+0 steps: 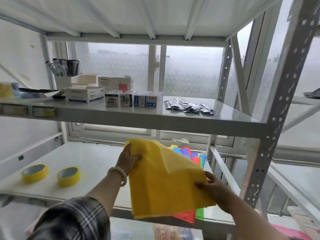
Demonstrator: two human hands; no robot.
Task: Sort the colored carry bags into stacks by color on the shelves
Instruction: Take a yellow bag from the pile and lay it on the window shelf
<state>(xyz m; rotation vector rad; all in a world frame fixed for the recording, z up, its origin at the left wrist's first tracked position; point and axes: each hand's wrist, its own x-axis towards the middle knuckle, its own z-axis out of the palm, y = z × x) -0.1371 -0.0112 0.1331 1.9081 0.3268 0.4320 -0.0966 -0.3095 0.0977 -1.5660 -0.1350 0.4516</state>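
A large yellow carry bag is lifted above the lower shelf. My left hand grips its upper left edge, thumb on top. My right hand pinches its right edge. Under and behind the yellow bag lies a pile of coloured bags in blue, purple, red, green and yellow. A red bag corner and a green bag corner stick out below the yellow one at the shelf's front edge.
Two yellow tape rolls lie on the lower shelf's left part. The upper shelf carries stationery boxes, a pen holder and silver packets. A perforated metal upright stands on the right.
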